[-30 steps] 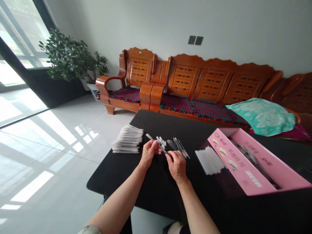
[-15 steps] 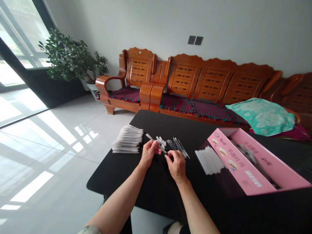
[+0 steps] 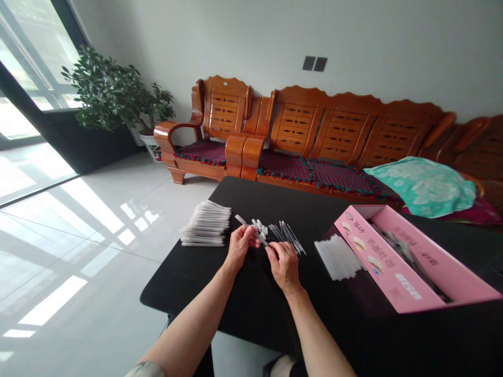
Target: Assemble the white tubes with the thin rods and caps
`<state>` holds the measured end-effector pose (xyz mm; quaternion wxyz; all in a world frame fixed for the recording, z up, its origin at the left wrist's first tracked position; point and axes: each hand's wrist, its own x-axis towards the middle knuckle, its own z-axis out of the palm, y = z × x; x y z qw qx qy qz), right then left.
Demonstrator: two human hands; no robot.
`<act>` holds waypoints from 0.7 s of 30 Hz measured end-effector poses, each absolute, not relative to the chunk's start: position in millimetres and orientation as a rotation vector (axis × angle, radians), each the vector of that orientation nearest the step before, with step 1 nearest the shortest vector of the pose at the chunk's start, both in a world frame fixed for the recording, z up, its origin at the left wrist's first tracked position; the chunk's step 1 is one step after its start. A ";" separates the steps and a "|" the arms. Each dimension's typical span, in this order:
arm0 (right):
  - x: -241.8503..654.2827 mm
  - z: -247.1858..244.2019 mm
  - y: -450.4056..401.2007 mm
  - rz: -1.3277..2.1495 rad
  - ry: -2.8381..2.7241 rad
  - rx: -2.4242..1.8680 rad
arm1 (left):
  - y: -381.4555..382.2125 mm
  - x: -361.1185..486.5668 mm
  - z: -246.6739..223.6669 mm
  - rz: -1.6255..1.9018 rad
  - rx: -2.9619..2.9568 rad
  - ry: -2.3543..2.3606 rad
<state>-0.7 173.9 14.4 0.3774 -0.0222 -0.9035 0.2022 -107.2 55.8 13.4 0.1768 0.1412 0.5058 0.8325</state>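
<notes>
My left hand (image 3: pixel 239 247) is closed around the middle of a slim whitish pen barrel (image 3: pixel 241 221), which slants from upper left to lower right above the black table. At its lower right end, my right hand (image 3: pixel 284 266) pinches it between thumb and fingers; the tip there is partly hidden. Just beyond the hands lie several short white pieces (image 3: pixel 257 226), probably pen caps. Beside them is a loose bunch of thin pen refills (image 3: pixel 288 234). Left of my left hand rests a neat stack of whitish pens (image 3: pixel 206 225) with dark ends.
On the black table (image 3: pixel 251 196), a pile of translucent white tubes (image 3: pixel 338 257) lies right of my hands, against a long pink box (image 3: pixel 387 262) with dark items inside. Wooden seats (image 3: pixel 298 123) stand behind the table, and a potted plant (image 3: pixel 118 94) is at the left.
My right fingers have shifted slightly and closed in on the barrel's lower end. My left hand and the barrel stay almost in place.
</notes>
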 end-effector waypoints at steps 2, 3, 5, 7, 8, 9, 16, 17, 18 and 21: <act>-1.4 14.9 173.7 0.505 -2.310 -0.046 | 55.9 -107.1 13.1 2.354 0.396 1.432; -1.7 15.3 173.4 0.507 -2.301 -0.052 | 56.0 -107.1 13.0 2.354 0.395 1.432; -1.9 16.0 172.6 0.524 -2.282 -0.070 | 56.3 -107.0 13.0 2.355 0.394 1.430; -1.5 16.7 172.0 0.541 -2.272 -0.081 | 56.6 -107.0 13.2 2.355 0.392 1.430; -1.2 17.0 171.8 0.548 -2.270 -0.085 | 56.7 -107.1 13.3 2.356 0.392 1.432; -0.7 17.2 171.8 0.557 -2.270 -0.091 | 56.7 -107.2 13.5 2.357 0.393 1.433; -0.4 17.5 172.7 0.526 -2.328 -0.051 | 55.5 -106.5 14.0 2.360 0.392 1.429; -0.6 17.3 172.6 0.524 -2.329 -0.050 | 55.5 -106.2 13.8 2.358 0.391 1.428; -0.8 17.2 172.6 0.529 -2.322 -0.059 | 55.5 -106.1 13.7 2.357 0.390 1.428; -0.3 17.5 172.6 0.561 -2.298 -0.103 | 55.6 -106.4 13.5 2.363 0.391 1.427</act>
